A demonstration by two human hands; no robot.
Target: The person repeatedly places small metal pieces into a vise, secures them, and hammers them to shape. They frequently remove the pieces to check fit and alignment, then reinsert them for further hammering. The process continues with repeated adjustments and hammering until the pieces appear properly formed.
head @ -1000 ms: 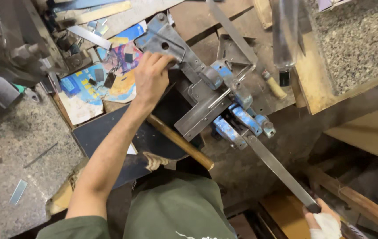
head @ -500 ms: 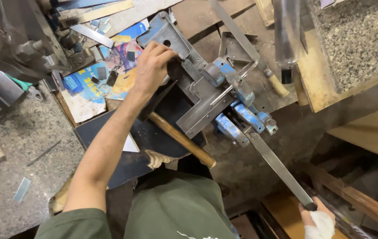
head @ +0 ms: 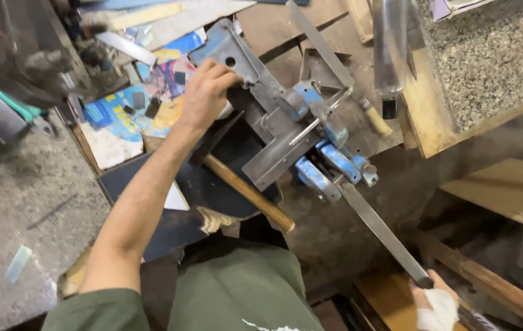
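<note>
A blue-painted metal shear point(head: 310, 141) with a worn grey steel body is fixed on the bench point(head: 335, 67), roughly at the middle of the view, its blue paint chipped and its plates scuffed to bare metal. From its lower end a long flat steel lever point(head: 378, 227) runs down and to the right. The right hand point(head: 436, 303), wrapped in a white bandage, is closed round the far end of that lever near the bottom edge of the view. The left hand point(head: 206, 92) lies on the upper part of the shear, fingers curled over the edge of a grey-blue metal plate point(head: 228, 52) with a round hole in it; whether it grips or only presses the plate cannot be told. The two hands are well apart, one at each end of the tool. Just below the left forearm a hammer with a wooden handle point(head: 249, 193) lies on a dark board point(head: 212, 184). The bench is of rough, stained brown wood, strewn with metal strips and offcuts; to the left lie bright printed sheets point(head: 133, 110) in blue, yellow and pink. A speckled stone slab point(head: 488, 49) fills the upper right, and grey speckled floor point(head: 22, 202) shows at the left. Pale wooden planks point(head: 506, 190) lie at the right.
</note>
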